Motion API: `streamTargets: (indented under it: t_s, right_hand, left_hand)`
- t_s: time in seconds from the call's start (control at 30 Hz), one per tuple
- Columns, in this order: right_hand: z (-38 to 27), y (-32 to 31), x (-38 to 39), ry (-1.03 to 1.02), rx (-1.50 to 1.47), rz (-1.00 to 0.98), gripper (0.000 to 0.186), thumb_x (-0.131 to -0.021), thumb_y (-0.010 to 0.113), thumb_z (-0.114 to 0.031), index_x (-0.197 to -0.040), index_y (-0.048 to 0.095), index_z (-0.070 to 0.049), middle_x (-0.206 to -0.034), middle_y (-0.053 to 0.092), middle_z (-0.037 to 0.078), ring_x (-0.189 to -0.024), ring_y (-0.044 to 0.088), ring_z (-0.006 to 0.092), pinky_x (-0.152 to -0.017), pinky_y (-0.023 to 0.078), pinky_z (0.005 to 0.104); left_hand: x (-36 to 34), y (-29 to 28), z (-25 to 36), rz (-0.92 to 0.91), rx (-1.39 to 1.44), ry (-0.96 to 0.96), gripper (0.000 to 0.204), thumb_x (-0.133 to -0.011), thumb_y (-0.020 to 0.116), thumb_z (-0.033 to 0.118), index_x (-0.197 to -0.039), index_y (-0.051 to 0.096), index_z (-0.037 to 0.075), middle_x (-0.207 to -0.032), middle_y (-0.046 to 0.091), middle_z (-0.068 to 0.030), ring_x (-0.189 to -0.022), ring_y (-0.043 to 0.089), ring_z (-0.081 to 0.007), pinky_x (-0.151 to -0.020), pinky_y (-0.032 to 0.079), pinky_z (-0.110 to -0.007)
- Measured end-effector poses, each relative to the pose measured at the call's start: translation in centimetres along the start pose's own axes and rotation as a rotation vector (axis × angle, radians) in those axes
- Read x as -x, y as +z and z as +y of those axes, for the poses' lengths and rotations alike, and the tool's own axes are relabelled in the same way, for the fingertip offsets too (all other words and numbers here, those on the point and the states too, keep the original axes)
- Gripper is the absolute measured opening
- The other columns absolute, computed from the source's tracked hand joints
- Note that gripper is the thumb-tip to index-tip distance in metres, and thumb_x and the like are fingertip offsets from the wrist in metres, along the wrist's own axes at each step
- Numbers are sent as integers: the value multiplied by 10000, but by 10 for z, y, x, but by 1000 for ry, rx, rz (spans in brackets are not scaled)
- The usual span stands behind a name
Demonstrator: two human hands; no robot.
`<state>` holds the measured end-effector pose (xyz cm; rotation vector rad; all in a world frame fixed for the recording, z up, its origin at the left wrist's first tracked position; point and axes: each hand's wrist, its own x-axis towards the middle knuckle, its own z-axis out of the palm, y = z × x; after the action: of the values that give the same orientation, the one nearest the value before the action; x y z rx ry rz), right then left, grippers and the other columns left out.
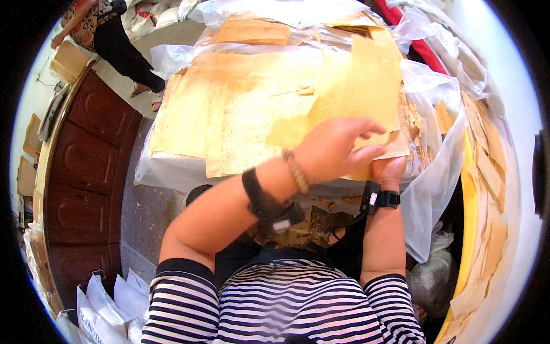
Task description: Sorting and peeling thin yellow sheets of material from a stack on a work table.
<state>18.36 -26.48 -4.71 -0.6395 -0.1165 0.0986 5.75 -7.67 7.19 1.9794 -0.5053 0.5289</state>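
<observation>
A broad stack of thin tan sheets (246, 97), looking like wood veneer or stiff brown paper, lies in front of me. A deeper yellow sheet (361, 80) with uneven edges rests across its right side. My left hand (338, 146) reaches across to the right above the stack's near edge, slightly blurred, its thumb and fingers apart with nothing seen between them. Beside it, my right hand (389, 169) is at the stack's near right corner. Its fingers are mostly hidden, so whether it grips a sheet edge cannot be told. Both wrists wear black strapped devices.
Clear plastic wrap (429, 97) hangs round the stack. A dark red wooden panelled cabinet (86, 172) stands left, with white sacks (109, 304) at lower left. A person (114, 40) stands at far left. More tan sheets (484, 241) lie behind a yellow edge (468, 229) at right.
</observation>
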Motion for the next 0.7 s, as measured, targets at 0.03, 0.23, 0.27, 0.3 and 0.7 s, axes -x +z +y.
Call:
streamTargets:
  t_s: [0.03, 0.23, 0.27, 0.3, 0.7]
  right_hand:
    - [-1, -1, -1, -6, -1, 2, 475, -1026, 381, -347, -1360, 481, -25, -1368, 534, 119, -1241, 511, 277, -1069, 405, 421]
    - [-3, 2, 0, 14, -37, 128, 474, -1016, 408, -338, -1356, 495, -20, -1362, 553, 110, -1258, 508, 276, -1080, 400, 424]
    - [-3, -5, -2, 6, -22, 111, 460, -1015, 418, -348, -1340, 506, -34, -1335, 565, 102, -1233, 521, 266, -1059, 413, 410]
    - [-4, -11, -4, -1, -7, 93, 447, -1014, 428, -358, -1324, 517, -49, -1307, 578, 93, -1208, 535, 257, -1038, 427, 396]
    - [-40, 15, -2, 41, -63, 164, 484, -1012, 421, -335, -1386, 459, -31, -1395, 520, 128, -1267, 492, 315, -1101, 354, 470]
  left_hand:
    - [16, 7, -4, 106, -102, -26, 276, -904, 681, 206, -1120, 650, 37, -996, 711, -118, -867, 698, -215, -709, 565, -326]
    - [75, -9, -47, 499, -493, -389, 341, -870, 656, 85, -1207, 608, 97, -1147, 654, -128, -984, 639, -263, -831, 535, -346]
    - [76, -11, -48, 491, -571, -344, 460, -848, 679, 114, -1289, 548, 109, -1269, 581, -136, -1116, 571, -291, -927, 483, -373]
    - [77, -13, -48, 483, -648, -299, 585, -827, 701, 143, -1371, 488, 122, -1392, 507, -145, -1247, 503, -318, -1023, 431, -400]
    - [81, -5, -70, 43, -938, -450, 884, -786, 754, 330, -1494, 298, 59, -1449, 430, -217, -1323, 431, -366, -1069, 363, -456]
